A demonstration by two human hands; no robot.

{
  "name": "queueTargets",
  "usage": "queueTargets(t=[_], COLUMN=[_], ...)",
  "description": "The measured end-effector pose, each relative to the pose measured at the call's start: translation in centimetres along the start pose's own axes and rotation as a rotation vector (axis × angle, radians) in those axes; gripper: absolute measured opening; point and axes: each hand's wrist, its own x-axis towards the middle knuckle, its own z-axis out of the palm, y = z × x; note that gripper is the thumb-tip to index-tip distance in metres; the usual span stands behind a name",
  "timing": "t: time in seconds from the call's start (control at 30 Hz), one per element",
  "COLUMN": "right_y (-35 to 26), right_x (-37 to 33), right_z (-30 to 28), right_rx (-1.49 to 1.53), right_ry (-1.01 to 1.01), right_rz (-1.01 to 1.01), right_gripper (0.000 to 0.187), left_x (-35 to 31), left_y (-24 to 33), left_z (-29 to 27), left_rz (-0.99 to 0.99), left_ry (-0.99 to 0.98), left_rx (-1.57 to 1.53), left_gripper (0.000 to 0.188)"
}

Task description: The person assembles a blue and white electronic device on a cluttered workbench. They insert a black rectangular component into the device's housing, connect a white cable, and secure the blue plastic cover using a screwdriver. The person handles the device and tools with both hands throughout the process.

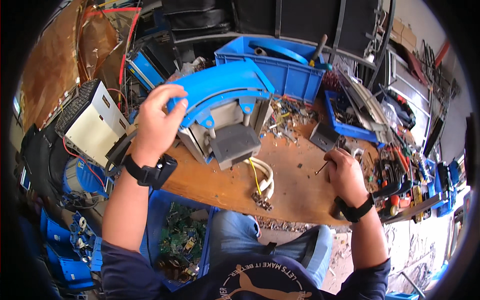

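One hand [156,120] touches machine [225,84]; crate [156,210] holds boards [181,229].

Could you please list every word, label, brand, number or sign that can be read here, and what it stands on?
Navy cloth shirt: white curved lettering, partly readable; I won't copy its wording.
Cream rectangular box: small dark labels, too small to read.
Rounded blue object at left: pale marking, too blurred to read.
I can make out no other text.
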Motion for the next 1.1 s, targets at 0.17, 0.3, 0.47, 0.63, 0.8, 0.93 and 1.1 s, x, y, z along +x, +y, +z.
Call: queueTargets(t=[0.17, 0.3, 0.47, 0.63, 0.8, 0.93, 1.1], right_y=[-5.4, -11.0, -18.0, -22.0, -22.8, -22.8, -23.0], right_x=[5.6, 10.9, 15.5, 17.2, 17.5, 17.5, 17.6], right_z=[-4.9, -6.9, -4.4, -1.7, -0.8, -0.5, -0.3], right_rx=[0.15, 0.367, 0.53, 0.508, 0.469, 0.436, 0.449], right_ry=[0.092, 0.102, -0.015, -0.023, -0.07, -0.075, -0.066], right_rz=[-0.204, -0.39, -0.539, -0.606, -0.61, -0.618, -0.623], right_gripper=[0.013, 0.013, 0.014, 0.012, 0.013, 0.013, 0.014], left_x=[-0.7, -0.9, -0.6, -0.1, 0.3, 0.6, 0.6], left_y=[-0.1, 0.2, 0.6, 0.1, -0.4, -0.4, -0.5], left_z=[-0.3, -1.3, -2.8, -3.1, -2.7, -2.6, -2.4], left_rz=[0.003, -0.067, -0.087, -0.221, -0.24, -0.251, -0.32], left_ry=[0.011, -0.07, -0.16, -0.27, -0.24, -0.235, -0.216], left_rx=[-0.022, -0.033, -0.102, -0.31, -0.37, -0.354, -0.435], left_gripper=[0.016, 0.022, 0.026, 0.023, 0.019, 0.018, 0.017])
